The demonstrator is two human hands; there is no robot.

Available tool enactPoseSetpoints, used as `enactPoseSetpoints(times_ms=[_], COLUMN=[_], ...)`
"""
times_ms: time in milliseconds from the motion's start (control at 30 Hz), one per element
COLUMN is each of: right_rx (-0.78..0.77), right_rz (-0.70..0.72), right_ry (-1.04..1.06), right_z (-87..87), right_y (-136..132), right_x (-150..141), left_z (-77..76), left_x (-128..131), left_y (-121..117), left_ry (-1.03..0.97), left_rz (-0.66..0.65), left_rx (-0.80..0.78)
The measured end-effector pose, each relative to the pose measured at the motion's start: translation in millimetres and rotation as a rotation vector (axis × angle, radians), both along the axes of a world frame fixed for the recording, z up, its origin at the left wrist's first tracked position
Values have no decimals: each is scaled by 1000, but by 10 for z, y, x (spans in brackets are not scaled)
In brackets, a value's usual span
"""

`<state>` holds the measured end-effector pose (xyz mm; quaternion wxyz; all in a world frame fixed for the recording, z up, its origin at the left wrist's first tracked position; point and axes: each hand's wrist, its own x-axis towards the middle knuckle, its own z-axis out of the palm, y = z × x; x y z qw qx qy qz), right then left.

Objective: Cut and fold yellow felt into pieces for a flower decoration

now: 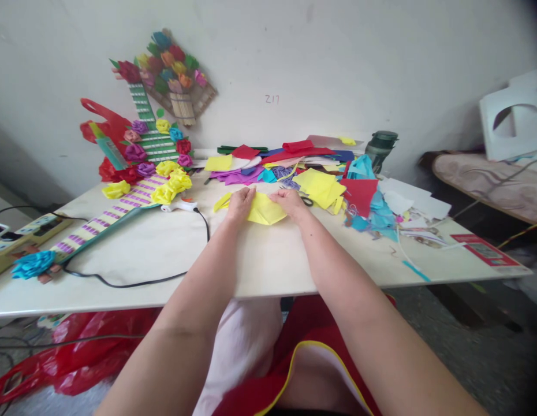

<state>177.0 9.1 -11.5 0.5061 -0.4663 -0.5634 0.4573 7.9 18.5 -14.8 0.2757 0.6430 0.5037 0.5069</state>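
A yellow sheet of crepe paper or thin cloth [267,210] is stretched between my two hands, just above the white table. My left hand [241,204] pinches its left edge, and my right hand [289,202] pinches the upper right edge. Beside my left hand lies another small yellow piece [222,201]. Black scissor handles [307,201] show partly behind my right wrist. More yellow sheets [319,186] lie stacked just past my right hand.
A white glue gun [178,206] with a black cord lies left of my hands. Flower-decorated green and striped panels [153,144] stand at the left. Coloured sheets [246,164] pile at the back. A dark bottle [380,149], a red sheet [359,196] and blue scraps [383,214] are right.
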Motion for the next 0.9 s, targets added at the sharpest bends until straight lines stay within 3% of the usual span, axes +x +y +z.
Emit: enactPoseSetpoints(times_ms=[267,400,500,600,700,900], right_rx=[-116,-170,-162,-149,-138,-173], right_rz=[194,313,316,191,117,216], right_ry=[257,218,159,137,142,28], right_z=[62,81,46,26,50,102], right_y=[-56,-112,-108,-84,-79,-86], right_x=[-15,-72,-132,-164,-130,43], left_z=[-12,-63,-86,-92,-71,22], left_x=[-23,-44,-28,18,32,-154], left_y=[76,139,171,167,115,-8], left_ry=[-71,-169,-181,-240,-368,-425], left_rz=[320,429,471,400,213,-150], left_rx=[140,142,120,111,32,-209])
